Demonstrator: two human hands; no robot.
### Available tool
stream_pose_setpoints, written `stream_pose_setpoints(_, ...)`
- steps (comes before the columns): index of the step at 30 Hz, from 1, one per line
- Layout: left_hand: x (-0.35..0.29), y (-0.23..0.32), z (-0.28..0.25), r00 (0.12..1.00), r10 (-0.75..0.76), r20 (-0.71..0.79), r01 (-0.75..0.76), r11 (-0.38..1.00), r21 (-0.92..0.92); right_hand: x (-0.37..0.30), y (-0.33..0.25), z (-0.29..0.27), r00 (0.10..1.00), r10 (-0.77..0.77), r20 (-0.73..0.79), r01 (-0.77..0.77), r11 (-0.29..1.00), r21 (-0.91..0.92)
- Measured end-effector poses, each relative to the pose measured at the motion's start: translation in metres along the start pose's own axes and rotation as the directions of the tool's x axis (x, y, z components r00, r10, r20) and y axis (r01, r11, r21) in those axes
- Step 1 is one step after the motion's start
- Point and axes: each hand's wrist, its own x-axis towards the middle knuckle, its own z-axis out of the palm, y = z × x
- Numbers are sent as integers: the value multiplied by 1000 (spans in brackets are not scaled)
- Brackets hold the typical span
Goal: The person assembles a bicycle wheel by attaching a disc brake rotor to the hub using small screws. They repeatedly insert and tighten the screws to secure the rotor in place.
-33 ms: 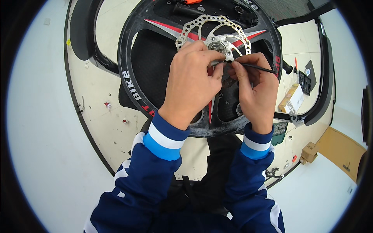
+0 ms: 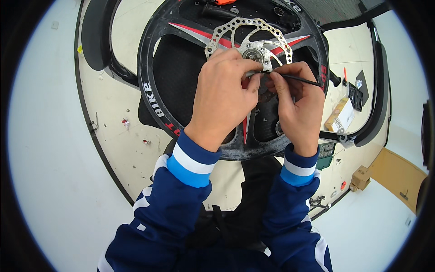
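A black spoked bicycle wheel (image 2: 152,102) with red and silver accents lies flat in front of me. Bolted at its hub is a silver brake disc (image 2: 217,34) full of holes, partly covered by my hands. Just below the hub, my right hand (image 2: 301,99) pinches a thin black rod (image 2: 301,80) between thumb and fingers. The rod points left toward my left hand (image 2: 224,90), whose thumb and forefinger are pressed together at its tip. Something small and greyish shows between those left fingertips, too hidden to name. Both hands are close together over the disc's lower edge.
The wheel rests on a black chair seat between two armrests (image 2: 97,34) (image 2: 376,90). A black grip (image 2: 217,11) and small parts lie behind the disc. On the floor at right are a yellow-white box (image 2: 340,114), a black tool case (image 2: 355,97) and a cardboard box (image 2: 361,177).
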Motion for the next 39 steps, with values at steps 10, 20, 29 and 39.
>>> stream_pose_setpoints(10, 1, -6, -4, 992, 128, -12, -125, 986, 114, 0, -4, 2, 999, -49, 3, 49, 998, -47)
stream_pose_setpoints(20, 1, -7, 0, 993, 118, -13, -116, 987, 115, 4, 10, -44, 984, 82, -157, -72, 995, 67)
stream_pose_setpoints(29, 1, -3, -10, 987, 158, -3, -157, 983, 100, 3, 15, -44, 983, 92, -160, -76, 992, 103)
stream_pose_setpoints(39, -29, 12, -15, 960, 180, 216, -177, 984, -37, 5, 36, -54, 965, 215, -150, -225, 973, -53)
